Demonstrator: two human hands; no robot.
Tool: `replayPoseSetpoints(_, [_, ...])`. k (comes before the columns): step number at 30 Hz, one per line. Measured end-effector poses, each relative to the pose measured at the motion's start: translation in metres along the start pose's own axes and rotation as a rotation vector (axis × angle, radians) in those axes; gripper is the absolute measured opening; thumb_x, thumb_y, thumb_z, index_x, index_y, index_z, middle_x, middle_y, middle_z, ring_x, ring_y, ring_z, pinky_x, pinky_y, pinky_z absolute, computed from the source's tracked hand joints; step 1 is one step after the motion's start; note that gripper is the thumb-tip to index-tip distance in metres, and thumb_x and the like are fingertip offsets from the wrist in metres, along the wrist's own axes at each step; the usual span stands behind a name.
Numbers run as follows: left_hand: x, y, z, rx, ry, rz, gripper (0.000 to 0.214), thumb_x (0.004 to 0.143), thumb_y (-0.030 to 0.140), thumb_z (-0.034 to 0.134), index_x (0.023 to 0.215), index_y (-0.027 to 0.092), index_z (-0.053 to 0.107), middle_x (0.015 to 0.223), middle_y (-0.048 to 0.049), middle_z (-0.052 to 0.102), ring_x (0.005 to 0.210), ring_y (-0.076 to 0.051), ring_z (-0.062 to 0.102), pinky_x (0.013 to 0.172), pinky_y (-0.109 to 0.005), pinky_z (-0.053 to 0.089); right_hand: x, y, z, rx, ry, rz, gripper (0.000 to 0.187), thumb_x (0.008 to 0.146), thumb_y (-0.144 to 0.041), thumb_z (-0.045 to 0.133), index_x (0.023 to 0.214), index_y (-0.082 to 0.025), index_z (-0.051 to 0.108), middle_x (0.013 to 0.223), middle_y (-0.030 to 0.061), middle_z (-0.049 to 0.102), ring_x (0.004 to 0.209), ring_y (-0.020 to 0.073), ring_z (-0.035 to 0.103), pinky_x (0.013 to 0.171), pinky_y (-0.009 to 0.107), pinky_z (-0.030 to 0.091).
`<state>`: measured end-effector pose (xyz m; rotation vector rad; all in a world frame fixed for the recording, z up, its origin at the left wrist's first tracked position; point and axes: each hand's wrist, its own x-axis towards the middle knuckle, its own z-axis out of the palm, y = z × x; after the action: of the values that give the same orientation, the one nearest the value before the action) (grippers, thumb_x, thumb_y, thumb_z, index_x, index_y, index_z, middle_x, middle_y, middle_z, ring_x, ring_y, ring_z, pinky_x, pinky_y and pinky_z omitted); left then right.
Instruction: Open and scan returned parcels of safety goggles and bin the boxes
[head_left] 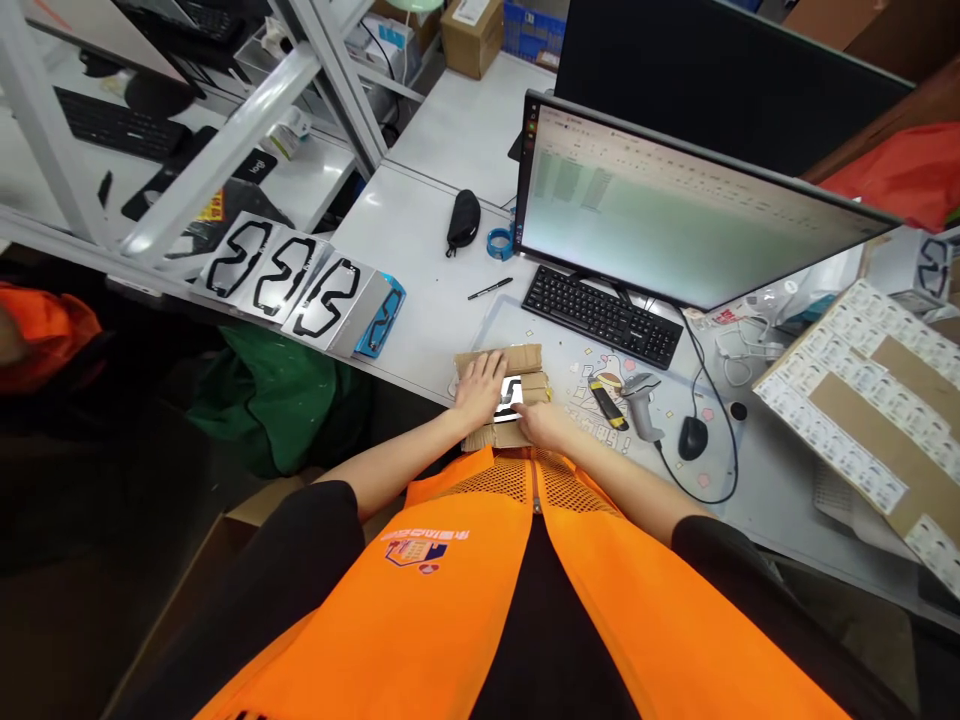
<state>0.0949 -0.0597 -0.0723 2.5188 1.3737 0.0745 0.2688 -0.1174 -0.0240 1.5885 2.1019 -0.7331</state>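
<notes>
In front of my vest, at the desk's near edge, lies a small opened cardboard box (525,356) with its flaps spread. Inside sits a white box (510,394) with a black zigzag mark, like those on the boxes at the left. My left hand (480,390) rests on the cardboard's left side, its fingers stretched out and lying flat. From the right, my right hand (546,424) grips the cardboard's near right side, with one finger reaching over the white box. Its other fingers are partly hidden.
Right of the hands lie a yellow-black box cutter (607,403), a barcode scanner (641,408) and a mouse (693,438). Behind them stand a keyboard (602,314) and monitor (675,210). Several marked white boxes (292,275) line the left edge. A label-covered cardboard sheet (870,400) lies right.
</notes>
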Motion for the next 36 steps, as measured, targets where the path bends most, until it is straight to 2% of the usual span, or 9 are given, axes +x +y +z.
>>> replayPoseSetpoints(3, [-0.006, 0.001, -0.005, 0.023, -0.022, 0.014, 0.073, 0.093, 0.008, 0.044, 0.167, 0.011, 0.044, 0.176, -0.0179, 0.037, 0.163, -0.039, 0.031, 0.13, -0.056, 0.029, 0.005, -0.001, -0.006, -0.062, 0.019, 0.005, 0.041, 0.11, -0.032, 0.04, 0.135, -0.015, 0.07, 0.121, 0.0223, 0.079, 0.112, 0.0336, 0.078, 0.093, 0.041, 0.057])
replayPoseSetpoints(7, [-0.022, -0.008, -0.021, 0.039, -0.017, 0.056, 0.074, 0.094, 0.009, 0.045, 0.167, 0.018, 0.045, 0.175, -0.0143, 0.04, 0.167, -0.036, 0.023, 0.133, -0.056, 0.021, -0.008, 0.01, -0.009, -0.08, 0.087, 0.006, 0.041, 0.111, -0.039, 0.041, 0.141, -0.019, 0.062, 0.116, 0.019, 0.08, 0.11, 0.0345, 0.077, 0.089, 0.04, 0.056])
replayPoseSetpoints(12, [-0.052, -0.025, -0.036, 0.147, -0.044, 0.031, 0.057, 0.097, 0.011, 0.049, 0.152, 0.022, 0.06, 0.166, -0.0156, 0.048, 0.154, -0.038, 0.039, 0.122, -0.054, 0.035, -0.026, 0.044, -0.009, 0.002, 0.137, 0.161, 0.039, 0.111, -0.05, 0.044, 0.127, -0.021, 0.063, 0.117, 0.0171, 0.078, 0.107, 0.0339, 0.076, 0.087, 0.038, 0.053])
replayPoseSetpoints(16, [-0.064, -0.036, -0.03, 0.242, -0.12, -0.128, 0.042, 0.102, 0.01, 0.046, 0.138, 0.009, 0.068, 0.136, -0.0246, 0.062, 0.127, -0.037, 0.052, 0.106, -0.05, 0.041, -0.026, 0.069, 0.009, 0.151, 0.142, 0.215, 0.052, 0.104, -0.064, 0.054, 0.131, -0.02, 0.055, 0.124, 0.0184, 0.074, 0.111, 0.0356, 0.072, 0.089, 0.04, 0.052])
replayPoseSetpoints(21, [-0.052, -0.026, -0.015, 0.111, -0.252, -0.032, 0.032, 0.108, 0.029, 0.053, 0.129, 0.014, 0.073, 0.123, -0.0172, 0.065, 0.119, -0.032, 0.055, 0.102, -0.041, 0.041, -0.021, 0.073, 0.041, 0.257, 0.259, 0.167, 0.071, 0.091, -0.065, 0.074, 0.137, -0.018, 0.05, 0.154, 0.0244, 0.055, 0.138, 0.0425, 0.055, 0.108, 0.048, 0.048])
replayPoseSetpoints(24, [-0.041, -0.013, -0.007, 0.1, -0.245, -0.089, 0.062, 0.096, 0.04, 0.077, 0.15, 0.015, 0.059, 0.139, -0.0189, 0.061, 0.129, -0.035, 0.053, 0.103, -0.041, 0.041, -0.021, 0.072, 0.054, 0.295, 0.306, 0.155, 0.071, 0.089, -0.056, 0.079, 0.14, -0.018, 0.048, 0.164, 0.0244, 0.044, 0.145, 0.0422, 0.049, 0.113, 0.049, 0.045])
replayPoseSetpoints(27, [-0.036, -0.003, -0.002, 0.143, -0.227, -0.156, 0.096, 0.086, 0.042, 0.088, 0.163, 0.01, 0.041, 0.15, -0.0244, 0.054, 0.137, -0.04, 0.048, 0.104, -0.044, 0.041, -0.02, 0.074, 0.062, 0.322, 0.337, 0.119, 0.064, 0.089, -0.051, 0.079, 0.136, -0.018, 0.049, 0.156, 0.0226, 0.051, 0.14, 0.04, 0.052, 0.111, 0.048, 0.047])
replayPoseSetpoints(33, [-0.033, 0.015, 0.006, 0.139, -0.283, -0.21, 0.103, 0.083, 0.036, 0.088, 0.166, 0.005, 0.035, 0.159, -0.0329, 0.046, 0.148, -0.049, 0.035, 0.116, -0.057, 0.03, -0.01, 0.08, 0.075, 0.4, 0.405, 0.068, 0.054, 0.085, -0.046, 0.078, 0.124, -0.02, 0.051, 0.138, 0.0202, 0.061, 0.128, 0.0384, 0.059, 0.104, 0.047, 0.05])
replayPoseSetpoints(36, [-0.023, 0.023, 0.007, 0.097, -0.286, -0.232, 0.098, 0.081, 0.029, 0.086, 0.163, 0.004, 0.039, 0.16, -0.0334, 0.047, 0.15, -0.05, 0.033, 0.12, -0.058, 0.026, -0.001, 0.085, 0.084, 0.535, 0.48, -0.022, 0.053, 0.08, -0.05, 0.08, 0.117, -0.022, 0.053, 0.127, 0.0163, 0.065, 0.12, 0.0377, 0.062, 0.104, 0.05, 0.051])
